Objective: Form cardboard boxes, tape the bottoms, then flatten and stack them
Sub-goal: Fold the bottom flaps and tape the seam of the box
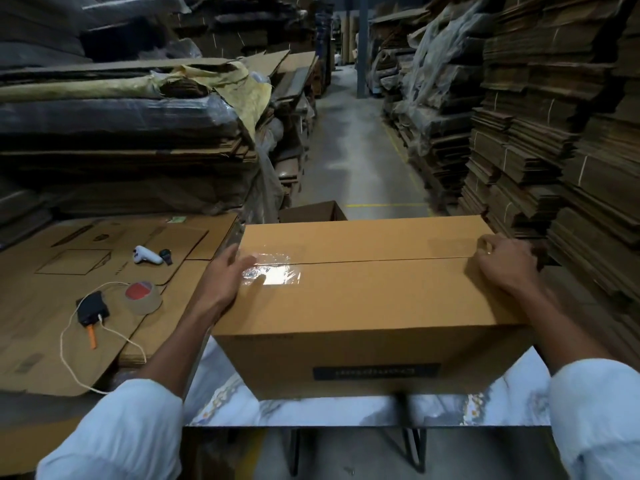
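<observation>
A formed brown cardboard box (374,299) stands on a small marble-patterned table (311,408), its two flaps closed upward with the seam running left to right. A strip of clear tape (273,270) covers the seam's left end. My left hand (228,275) lies flat on the box's left top edge, fingers on the tape. My right hand (502,265) rests on the right top edge, fingers curled over the seam end. A roll of brown tape (143,297) lies on flat cardboard to the left.
A stack of flat cardboard sheets (86,289) at my left carries a white controller (147,255), a black device with a white cord (91,308) and an orange cutter (92,337). Tall cardboard stacks (554,133) line both sides of the aisle. An open box (311,211) sits behind.
</observation>
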Action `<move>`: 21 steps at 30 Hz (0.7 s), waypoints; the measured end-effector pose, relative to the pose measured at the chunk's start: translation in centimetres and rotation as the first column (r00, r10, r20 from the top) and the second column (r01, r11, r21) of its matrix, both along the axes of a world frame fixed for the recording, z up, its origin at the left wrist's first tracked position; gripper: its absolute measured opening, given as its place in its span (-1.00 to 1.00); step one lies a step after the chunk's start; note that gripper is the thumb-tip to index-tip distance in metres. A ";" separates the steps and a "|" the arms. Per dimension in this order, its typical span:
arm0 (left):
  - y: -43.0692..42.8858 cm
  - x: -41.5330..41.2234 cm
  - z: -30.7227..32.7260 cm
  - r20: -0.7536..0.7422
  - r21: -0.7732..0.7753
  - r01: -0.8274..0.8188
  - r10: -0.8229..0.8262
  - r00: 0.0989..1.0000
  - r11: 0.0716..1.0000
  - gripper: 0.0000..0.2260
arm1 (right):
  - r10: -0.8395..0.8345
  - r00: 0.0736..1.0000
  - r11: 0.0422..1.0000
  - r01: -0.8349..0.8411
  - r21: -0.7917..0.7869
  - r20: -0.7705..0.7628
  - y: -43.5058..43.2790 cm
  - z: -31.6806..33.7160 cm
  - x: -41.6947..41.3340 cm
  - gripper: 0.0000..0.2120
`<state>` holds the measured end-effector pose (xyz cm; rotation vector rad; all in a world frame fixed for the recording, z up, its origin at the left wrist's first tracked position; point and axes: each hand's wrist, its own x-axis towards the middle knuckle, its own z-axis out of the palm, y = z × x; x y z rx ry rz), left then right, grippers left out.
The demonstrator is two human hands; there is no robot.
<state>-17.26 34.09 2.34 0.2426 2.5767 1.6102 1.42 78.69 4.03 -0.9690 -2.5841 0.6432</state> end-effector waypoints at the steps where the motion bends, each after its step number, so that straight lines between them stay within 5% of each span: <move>1: 0.3 0.5 0.0 -0.045 -0.068 0.005 -0.008 0.999 0.998 -0.37 | 0.027 0.999 0.994 -0.031 0.101 0.037 -0.5 -0.3 -0.5 -0.70; 4: 0.9 0.6 -0.7 -0.117 -0.255 0.061 -0.094 0.989 0.965 -0.39 | 0.147 0.988 0.965 -0.156 0.212 0.058 -3.5 -1.2 -2.4 -0.76; 11: 1.9 0.9 -1.0 -0.329 -0.620 0.069 -0.339 0.881 0.781 -0.46 | 0.508 0.860 0.838 -0.506 0.204 0.049 -11.8 -2.4 -6.0 -0.77; 16: 3.1 0.7 -1.3 -0.308 -0.675 0.130 -0.438 0.845 0.726 -0.44 | 0.612 0.776 0.752 -0.630 0.194 0.152 -16.1 -2.4 -7.4 -0.50; 21: 3.6 0.1 -0.9 -0.303 -0.649 0.173 -0.460 0.835 0.741 -0.51 | 0.585 0.785 0.756 -0.619 0.214 0.203 -16.7 -3.1 -7.3 -0.46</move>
